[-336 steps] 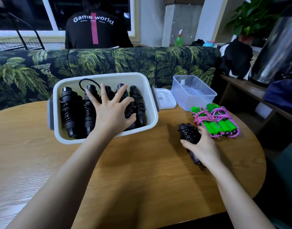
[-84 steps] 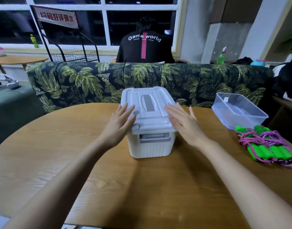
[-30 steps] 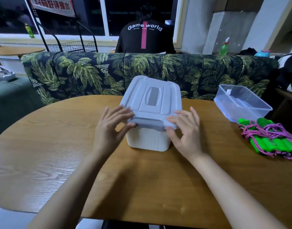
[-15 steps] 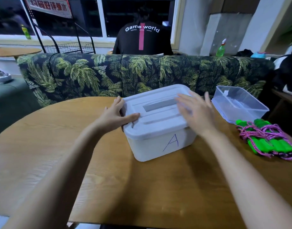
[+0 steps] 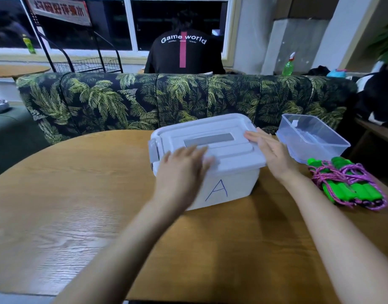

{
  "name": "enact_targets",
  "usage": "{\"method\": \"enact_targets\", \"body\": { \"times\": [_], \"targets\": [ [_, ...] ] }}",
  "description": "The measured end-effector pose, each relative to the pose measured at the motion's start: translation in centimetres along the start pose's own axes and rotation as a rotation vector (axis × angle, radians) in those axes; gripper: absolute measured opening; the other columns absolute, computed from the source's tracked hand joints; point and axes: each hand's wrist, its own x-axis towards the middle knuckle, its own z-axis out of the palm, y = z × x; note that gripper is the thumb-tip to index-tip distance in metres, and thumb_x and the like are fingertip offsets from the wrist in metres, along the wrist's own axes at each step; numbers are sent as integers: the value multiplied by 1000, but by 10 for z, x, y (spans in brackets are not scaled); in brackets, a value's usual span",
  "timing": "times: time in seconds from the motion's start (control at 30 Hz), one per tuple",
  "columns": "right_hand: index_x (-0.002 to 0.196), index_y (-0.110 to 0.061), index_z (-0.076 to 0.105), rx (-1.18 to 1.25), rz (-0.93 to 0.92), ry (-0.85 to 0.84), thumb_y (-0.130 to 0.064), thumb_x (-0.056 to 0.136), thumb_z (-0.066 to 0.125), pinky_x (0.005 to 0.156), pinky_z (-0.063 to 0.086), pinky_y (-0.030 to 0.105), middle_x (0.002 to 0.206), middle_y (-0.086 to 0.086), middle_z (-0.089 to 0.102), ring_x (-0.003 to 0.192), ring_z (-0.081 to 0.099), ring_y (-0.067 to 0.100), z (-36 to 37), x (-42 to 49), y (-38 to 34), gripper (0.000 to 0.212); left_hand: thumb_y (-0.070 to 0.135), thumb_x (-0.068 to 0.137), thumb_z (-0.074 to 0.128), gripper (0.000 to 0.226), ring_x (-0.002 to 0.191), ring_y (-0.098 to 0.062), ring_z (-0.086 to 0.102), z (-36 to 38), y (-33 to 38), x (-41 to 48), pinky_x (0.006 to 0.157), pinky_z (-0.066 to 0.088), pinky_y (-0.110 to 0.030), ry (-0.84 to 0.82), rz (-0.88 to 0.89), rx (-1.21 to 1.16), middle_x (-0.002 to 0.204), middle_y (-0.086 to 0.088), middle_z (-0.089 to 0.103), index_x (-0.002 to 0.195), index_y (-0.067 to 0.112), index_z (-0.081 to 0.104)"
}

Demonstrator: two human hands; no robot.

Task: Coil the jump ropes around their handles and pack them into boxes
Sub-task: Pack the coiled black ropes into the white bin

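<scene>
Desk (image 5: 68, 194) carries the closed white box (image 5: 232, 189) marked A. The left hand (image 5: 184, 170), blurred, lies on its lid (image 5: 232, 137), fingers straight and together. The right hand (image 5: 272, 154), fingers straight, touches the lid's right edge. Further right sit a clear tub (image 5: 324, 150) and coiled green-handled jump ropes (image 5: 362, 191).

The middle of the table (image 5: 79, 205) is taken up by the lidded white box (image 5: 230, 187), which is flanked by the left hand (image 5: 182, 170) on its near left corner and the right hand (image 5: 273, 155) at its right end. On the right, passage is narrowed by the clear container (image 5: 336, 148) and, just in front of it, the bundled green jump ropes (image 5: 351, 190). Bare wood is offered along the near edge and across the left half. The far side is closed off by the leaf-patterned sofa back (image 5: 123, 102).
</scene>
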Motion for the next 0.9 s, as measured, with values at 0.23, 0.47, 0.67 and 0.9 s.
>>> {"method": "enact_targets", "body": {
  "times": [0.23,0.47,0.67,0.9],
  "targets": [
    [120,-13,68,-303,-193,85,-49,96,35,112,17,68,121,-14,60,121,46,17,7,-26,-22,55,58,97,30,46,145,-32,32,8,-70,9,113,-16,-60,-177,88,230,149,6,50,133,48,56],
    [120,-11,68,-468,-384,56,-41,93,48,123,-3,36,131,1,65,108,55,22,52,-51,-72,45,49,98,38,55,136,-40,40,-1,-74,38,112,22,-63,-193,-387,-33,154,-13,40,137,16,56],
    [125,-15,66,-347,-341,-27,-38,99,40,124,4,43,109,-1,67,107,54,16,29,-35,-61,44,86,62,34,89,150,-31,-16,11,-14,8,119,-6,-47,-240,-396,-373,162,-8,20,138,42,51],
    [116,-29,67,-151,-223,-16,-42,99,42,119,20,56,127,-16,59,136,41,16,3,-15,-31,33,76,58,50,84,149,-22,-23,6,-45,21,118,-5,-55,-409,-299,-540,165,2,12,137,49,48]
  ]
}}
